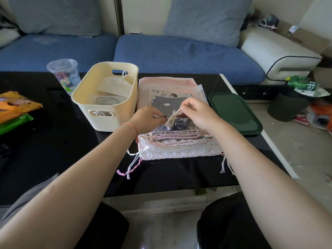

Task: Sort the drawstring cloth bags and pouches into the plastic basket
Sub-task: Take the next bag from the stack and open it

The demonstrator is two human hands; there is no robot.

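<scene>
A stack of drawstring cloth bags (179, 144) lies on the black table, pink and white ones underneath. On top is a small grey pouch (167, 105) printed with clouds and animals. My left hand (147, 119) pinches one end of its tan drawstring (173, 118) and my right hand (195, 112) pinches the other end above the gathered neck. The cream plastic basket (106, 115) stands just left of the stack, with pale cloth bags (115, 87) inside it.
A dark green lid (235, 114) lies right of the stack. A clear plastic cup (63, 74) stands behind the basket, and orange and green snack packets (16, 110) lie at far left. A blue sofa (179, 53) runs behind the table; clutter covers the floor at right.
</scene>
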